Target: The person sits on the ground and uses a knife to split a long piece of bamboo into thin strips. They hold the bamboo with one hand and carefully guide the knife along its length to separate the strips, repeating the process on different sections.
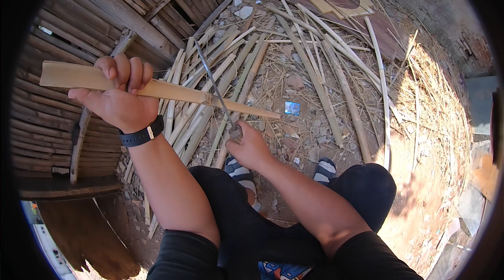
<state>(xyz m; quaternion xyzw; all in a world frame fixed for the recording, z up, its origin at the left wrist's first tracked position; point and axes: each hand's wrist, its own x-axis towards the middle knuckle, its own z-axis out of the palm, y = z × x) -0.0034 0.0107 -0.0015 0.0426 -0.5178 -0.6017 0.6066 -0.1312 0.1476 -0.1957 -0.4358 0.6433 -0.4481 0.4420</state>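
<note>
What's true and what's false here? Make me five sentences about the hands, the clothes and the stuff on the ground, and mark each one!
1. The left hand grips a split bamboo piece. True.
2. The right hand holds a hammer. False: it holds a tool with a long thin blade.
3. The black wrist strap is on the right wrist. False: it is on the left wrist.
4. More long strips lie on the ground. True.
5. The person's feet are bare. False: they wear striped footwear.
</note>
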